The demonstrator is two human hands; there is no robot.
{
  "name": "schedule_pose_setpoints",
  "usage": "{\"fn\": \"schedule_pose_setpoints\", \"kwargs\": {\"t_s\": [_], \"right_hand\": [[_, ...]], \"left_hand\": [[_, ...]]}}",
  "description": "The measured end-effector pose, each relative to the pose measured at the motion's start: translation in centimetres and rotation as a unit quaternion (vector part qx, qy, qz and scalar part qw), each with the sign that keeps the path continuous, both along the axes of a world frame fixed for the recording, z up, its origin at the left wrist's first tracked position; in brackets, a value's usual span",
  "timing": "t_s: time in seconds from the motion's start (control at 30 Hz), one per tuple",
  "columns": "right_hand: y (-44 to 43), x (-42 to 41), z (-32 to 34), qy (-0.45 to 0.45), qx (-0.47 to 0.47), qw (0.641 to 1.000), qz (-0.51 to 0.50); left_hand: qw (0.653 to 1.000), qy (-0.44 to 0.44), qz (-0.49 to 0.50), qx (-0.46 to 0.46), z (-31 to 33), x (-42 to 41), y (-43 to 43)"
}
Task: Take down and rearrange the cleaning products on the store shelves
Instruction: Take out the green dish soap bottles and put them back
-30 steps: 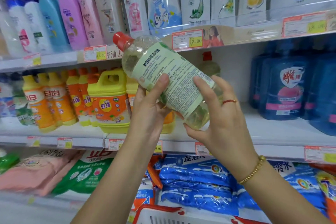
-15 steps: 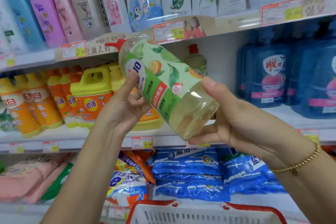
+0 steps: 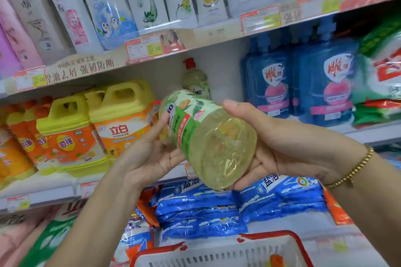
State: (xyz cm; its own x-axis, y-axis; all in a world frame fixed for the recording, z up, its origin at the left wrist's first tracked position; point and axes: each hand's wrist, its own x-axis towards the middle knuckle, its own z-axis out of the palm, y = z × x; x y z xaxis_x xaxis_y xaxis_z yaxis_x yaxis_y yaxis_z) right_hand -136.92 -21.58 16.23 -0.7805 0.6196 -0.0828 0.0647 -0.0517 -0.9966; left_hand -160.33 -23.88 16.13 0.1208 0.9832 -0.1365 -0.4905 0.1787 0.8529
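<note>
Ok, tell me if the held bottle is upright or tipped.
Tipped: the bottle lies almost on its side, its round base facing the camera, neck pointing away, held between left hand and right hand.

- Dish-soap bottle (image 3: 208,136): cap end points away, hidden behind its body.
- Shopping basket (image 3: 217,254): cut off by the bottom edge.
- Green packs (image 3: 382,84) at right: blurred, print unreadable.

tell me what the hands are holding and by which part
A bottle of yellowish liquid, base toward the camera. The left hand holds its labelled middle; the right hand grips around the base end.
</note>
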Motion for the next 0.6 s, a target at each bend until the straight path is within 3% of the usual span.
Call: {"fn": "schedule_pose_setpoints", "kwargs": {"t_s": [0.1,0.3,0.5,0.6], "right_hand": [[-0.2,1.3,0.1,0.032,-0.017,0.999,0.033],[4.4,3.3,-1.1,0.076,-0.018,0.994,-0.075],[8.5,3.9,-2.1,0.082,0.026,0.981,-0.176],[11.6,4.2,-3.0,0.059,0.172,0.936,-0.3]], "left_hand": [[0.999,0.033,-0.021,-0.034,-0.9,2.2,1.5],[0.981,0.195,-0.011,-0.002,1.6,6.5,7.1],[0.976,0.216,-0.007,-0.016,2.3,10.1,13.0],[0.969,0.237,0.059,0.032,2.2,10.4,16.4]]}}
